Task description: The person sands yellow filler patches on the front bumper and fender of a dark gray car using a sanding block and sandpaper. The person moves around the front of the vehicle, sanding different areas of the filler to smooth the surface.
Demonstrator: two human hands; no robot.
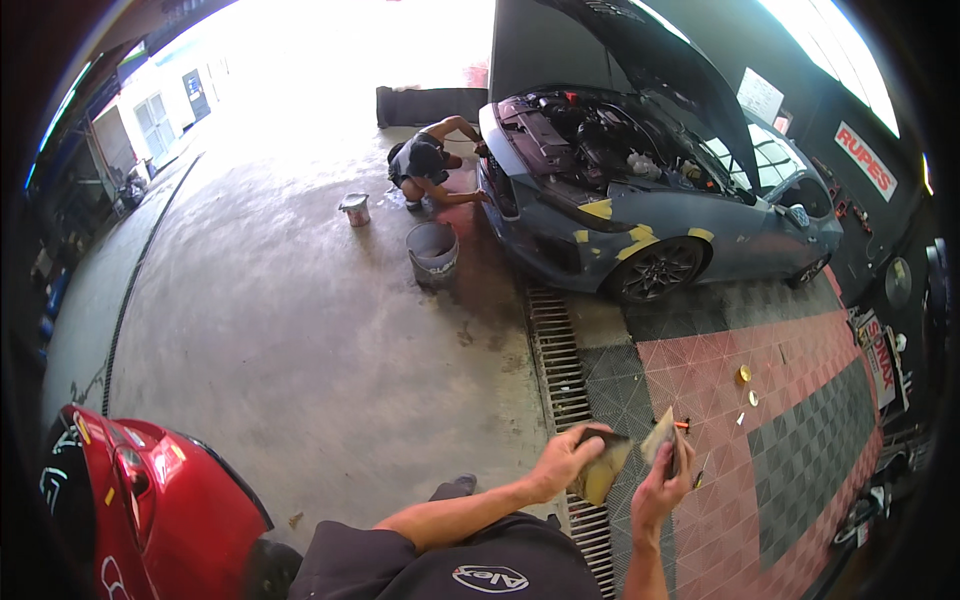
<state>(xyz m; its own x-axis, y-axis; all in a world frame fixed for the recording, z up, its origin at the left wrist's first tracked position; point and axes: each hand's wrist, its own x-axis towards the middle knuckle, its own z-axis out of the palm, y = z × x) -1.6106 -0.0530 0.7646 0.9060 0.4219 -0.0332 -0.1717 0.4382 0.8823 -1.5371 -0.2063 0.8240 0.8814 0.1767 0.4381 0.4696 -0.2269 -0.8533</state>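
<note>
In front of my body, low in the head view, both hands are raised close together. My left hand point(572, 466) is closed on a flat, thin piece point(602, 480), dark at its top edge and yellowish below. Just to its right, my right hand point(663, 488) grips a pale beige flat piece point(657, 436) that points upward, with something darker against the fingers. The two pieces are near each other; whether they touch I cannot tell. Their exact kind is too unclear to name.
A grey car point(665, 225) with raised bonnet and yellow masking tape stands ahead. Another person point(425, 165) crouches at its bumper. Nearby are a dark bucket point(433, 262) and a small pail point(355, 210). A drain grate point(558, 345) crosses the floor; a red car point(185, 500) is at left.
</note>
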